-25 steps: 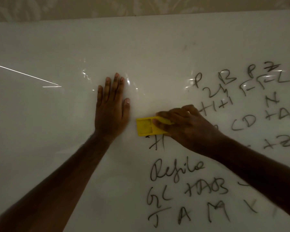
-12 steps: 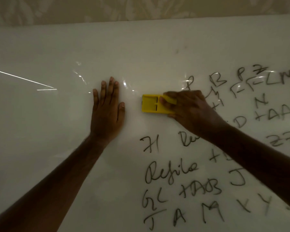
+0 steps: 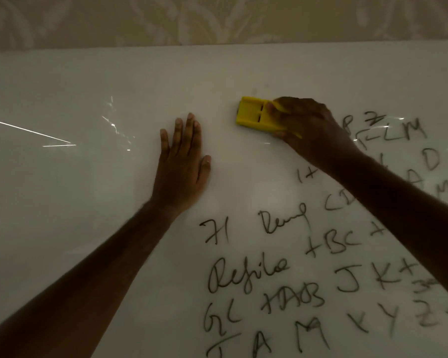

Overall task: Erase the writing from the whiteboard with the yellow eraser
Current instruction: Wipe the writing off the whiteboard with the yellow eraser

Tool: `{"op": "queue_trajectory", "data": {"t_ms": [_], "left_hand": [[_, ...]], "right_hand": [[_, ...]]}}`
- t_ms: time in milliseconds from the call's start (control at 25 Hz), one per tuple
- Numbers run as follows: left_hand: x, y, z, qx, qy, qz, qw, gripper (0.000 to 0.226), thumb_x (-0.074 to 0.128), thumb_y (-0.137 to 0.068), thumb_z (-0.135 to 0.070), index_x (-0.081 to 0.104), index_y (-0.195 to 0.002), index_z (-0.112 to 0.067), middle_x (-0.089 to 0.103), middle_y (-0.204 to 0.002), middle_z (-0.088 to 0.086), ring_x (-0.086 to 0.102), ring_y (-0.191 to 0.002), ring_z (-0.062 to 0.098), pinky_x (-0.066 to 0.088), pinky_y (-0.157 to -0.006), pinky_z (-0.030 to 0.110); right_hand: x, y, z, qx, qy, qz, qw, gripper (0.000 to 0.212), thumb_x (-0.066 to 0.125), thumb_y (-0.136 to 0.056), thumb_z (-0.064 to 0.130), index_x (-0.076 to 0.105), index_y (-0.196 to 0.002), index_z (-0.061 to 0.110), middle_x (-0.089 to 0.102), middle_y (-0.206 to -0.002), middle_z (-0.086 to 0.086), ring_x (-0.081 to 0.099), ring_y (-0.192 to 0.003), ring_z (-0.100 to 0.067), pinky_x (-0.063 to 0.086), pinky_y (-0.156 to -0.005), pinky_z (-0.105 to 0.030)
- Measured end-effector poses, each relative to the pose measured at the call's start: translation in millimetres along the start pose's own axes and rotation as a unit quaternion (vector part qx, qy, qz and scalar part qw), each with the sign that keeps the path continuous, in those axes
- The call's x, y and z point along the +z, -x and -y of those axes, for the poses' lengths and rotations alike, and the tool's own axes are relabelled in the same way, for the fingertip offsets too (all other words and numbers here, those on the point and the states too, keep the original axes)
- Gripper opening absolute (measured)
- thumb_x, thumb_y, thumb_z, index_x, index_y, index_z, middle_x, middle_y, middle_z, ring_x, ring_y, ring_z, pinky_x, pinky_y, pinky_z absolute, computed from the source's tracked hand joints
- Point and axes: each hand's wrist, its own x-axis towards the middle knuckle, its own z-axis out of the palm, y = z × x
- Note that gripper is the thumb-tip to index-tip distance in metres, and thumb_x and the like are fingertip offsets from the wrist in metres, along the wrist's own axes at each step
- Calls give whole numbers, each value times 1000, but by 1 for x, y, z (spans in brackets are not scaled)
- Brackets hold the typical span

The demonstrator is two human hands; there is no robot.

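**Operator:** Patterned wall point(image 3: 217, 19) ran behind the top edge of the whiteboard point(image 3: 88, 228), which filled nearly the whole head view. I logged the yellow eraser point(image 3: 256, 116) high on the board, right of centre, with its face against the surface.

**Reviewer:** State of each hand?

**Operator:** The right hand point(image 3: 305, 130) was clamped on the eraser's right end, fingers curled over its top; the left end stood clear of the grip. The left hand point(image 3: 181, 166) lay flat on the board with straight fingers, grasping nothing, below and left of the eraser and apart from it.

**Reviewer:** Which relation governed the coming stroke?

**Operator:** The eraser's long axis lay roughly horizontal. The remaining writing point(image 3: 282, 280) sat below and to the right of it, partly hidden under the right forearm. I judged that the stroke had to travel down and right, toward the rows beneath the right wrist. The right hand was the working hand; the left only braced.

**Reviewer:** Difference from the earlier frames?

**Operator:** One second before, the eraser sat lower, just beside the left thumb, over the mark at the left of the writing. Since then it had climbed up and to the right. The top-left characters were no longer visible, though whether wiped or covered by the hand I could not tell. The left hand had kept its flat placement.
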Motion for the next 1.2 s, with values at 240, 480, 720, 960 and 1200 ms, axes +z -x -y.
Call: {"op": "queue_trajectory", "data": {"t_ms": [240,480,720,960,1200], "left_hand": [[4,-8,-4,19,-18,-7,1000,70,31,-113,-34,22,-170,5,18,-180,23,17,-167,43,9,-136,60],[4,-9,-5,17,-17,4,1000,70,30,-113,-35,21,-170,4,15,-180,22,14,-167,44,9,-136,62],[4,-17,-14,24,-7,23,999,72,30,-112,-36,19,-171,4,13,-181,22,10,-167,47,6,-136,61],[4,-17,-18,20,-5,29,999,72,28,-113,-37,15,-172,2,10,-182,21,9,-168,45,7,-136,61],[7,-20,-28,26,-16,24,999,71,27,-113,-37,15,-172,2,11,-182,20,9,-168,44,6,-137,60]], "right_hand": [[12,69,27,-118,10,30,993,53,52,-107,32,47,-157,15,54,-156,-19,60,-134,-41,50,-109,-58],[-13,89,-8,-127,42,21,991,50,52,-108,31,51,-154,13,57,-153,-20,63,-131,-40,53,-105,-57],[-5,29,-16,-4,-7,-13,1000,55,56,-103,35,52,-154,15,57,-151,-18,61,-122,-45,50,-105,-56],[-7,98,16,-132,10,37,991,53,53,-105,30,47,-155,12,56,-152,-22,62,-129,-40,55,-105,-58],[-20,90,-18,-86,22,30,996,50,55,-107,30,48,-154,14,57,-152,-21,63,-127,-45,54,-103,-61]]}}
